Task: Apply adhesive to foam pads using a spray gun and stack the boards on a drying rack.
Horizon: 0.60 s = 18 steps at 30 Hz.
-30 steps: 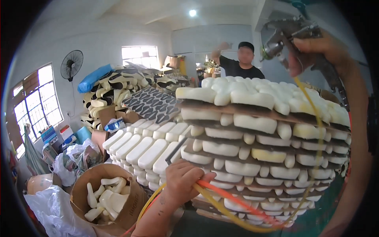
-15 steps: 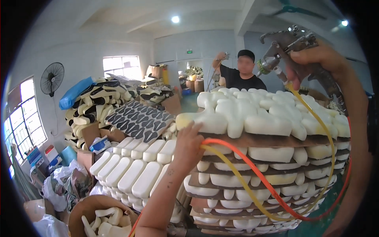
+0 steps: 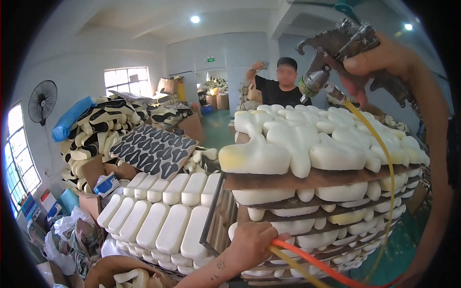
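Note:
My right hand (image 3: pixel 384 62) is wrapped round a metal spray gun (image 3: pixel 331 60), raised over the far right of a tall stack. The gun's nozzle points down and left, and a yellow hose (image 3: pixel 372 129) runs down from it. My left hand (image 3: pixel 254 242) is closed round an orange hose (image 3: pixel 312 259) and the yellow hose beside it, low against the stack's front left corner. White foam pads (image 3: pixel 254 156) cover the top of the stack, one with a yellowish patch. Below, more foam layers alternate with brown boards (image 3: pixel 288 180).
Oblong white foam blocks (image 3: pixel 158 225) are piled at left, next to a dark frame edge (image 3: pixel 211 209). A cardboard box (image 3: pixel 103 269) of foam pieces stands below. A patterned black sheet (image 3: pixel 153 149) lies behind. A co-worker (image 3: pixel 283 84) is beyond the stack, arm raised.
My left hand has moved down and right with the hoses, from the top pad's corner to lower on the stack. The gun has shifted slightly left and up in view.

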### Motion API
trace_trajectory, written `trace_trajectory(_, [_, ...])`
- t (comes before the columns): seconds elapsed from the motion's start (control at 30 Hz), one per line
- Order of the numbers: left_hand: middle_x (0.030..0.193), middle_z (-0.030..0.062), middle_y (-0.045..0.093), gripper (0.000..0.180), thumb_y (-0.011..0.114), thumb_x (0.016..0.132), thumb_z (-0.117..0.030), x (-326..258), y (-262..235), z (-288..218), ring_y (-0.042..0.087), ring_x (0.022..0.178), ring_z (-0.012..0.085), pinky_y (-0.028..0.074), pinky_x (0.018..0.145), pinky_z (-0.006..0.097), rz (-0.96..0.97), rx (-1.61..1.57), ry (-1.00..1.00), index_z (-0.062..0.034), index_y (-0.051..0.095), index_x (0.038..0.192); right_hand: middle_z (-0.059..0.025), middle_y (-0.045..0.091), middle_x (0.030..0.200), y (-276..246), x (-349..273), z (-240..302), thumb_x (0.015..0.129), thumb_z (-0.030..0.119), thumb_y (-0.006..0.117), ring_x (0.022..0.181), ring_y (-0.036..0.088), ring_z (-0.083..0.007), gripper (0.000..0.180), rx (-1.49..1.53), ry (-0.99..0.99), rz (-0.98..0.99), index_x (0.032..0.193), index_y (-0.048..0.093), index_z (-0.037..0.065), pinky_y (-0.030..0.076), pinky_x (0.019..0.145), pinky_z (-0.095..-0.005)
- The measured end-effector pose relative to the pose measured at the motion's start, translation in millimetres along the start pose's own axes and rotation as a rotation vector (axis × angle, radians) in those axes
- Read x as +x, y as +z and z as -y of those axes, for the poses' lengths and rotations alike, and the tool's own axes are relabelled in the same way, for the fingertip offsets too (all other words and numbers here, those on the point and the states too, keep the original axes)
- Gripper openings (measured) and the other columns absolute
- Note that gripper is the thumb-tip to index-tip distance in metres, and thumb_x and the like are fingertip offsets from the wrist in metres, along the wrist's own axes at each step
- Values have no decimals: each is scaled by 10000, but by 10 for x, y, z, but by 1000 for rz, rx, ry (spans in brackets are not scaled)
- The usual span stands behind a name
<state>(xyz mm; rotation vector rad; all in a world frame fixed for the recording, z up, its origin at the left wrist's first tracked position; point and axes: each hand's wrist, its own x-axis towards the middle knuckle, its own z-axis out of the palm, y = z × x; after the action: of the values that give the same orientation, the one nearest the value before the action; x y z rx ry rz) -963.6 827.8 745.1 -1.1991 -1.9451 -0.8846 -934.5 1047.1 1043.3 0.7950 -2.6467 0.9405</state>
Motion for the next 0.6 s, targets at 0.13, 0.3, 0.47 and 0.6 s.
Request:
trace_trajectory(0.13, [544,50,452,312,658,766,-210,-43,-62,-13,483,453,241,361,425,350,-14,-102,27,-60,457,582,-93,569,596,77,155,177,738,285,652,481,568,-187,338,-199,78,-99,877,578,-14,482,470,-277])
trace_trajectory(0.3, [543,55,453,308,664,760,-189,-152,-160,3,472,455,241,358,415,351,-22,-108,-36,-53,452,584,-97,575,595,106,249,245,771,262,617,504,593,-190,280,-246,62,3,818,583,-12,492,485,-276])
trace_trajectory(0.47, [544,71,429,278,696,713,-110,-245,-102,-28,432,458,250,326,406,351,-18,-223,36,-39,449,607,-151,611,731,158,10,647,818,194,613,661,612,-223,302,-106,103,179,1002,562,-41,511,621,-329])
trace_trajectory(0.6, [541,58,442,299,670,750,-169,-309,-136,-55,467,464,240,356,415,355,-22,-175,23,-55,444,589,-148,611,734,253,-80,706,831,136,593,665,613,-210,213,-23,61,264,915,582,-59,500,605,-305])
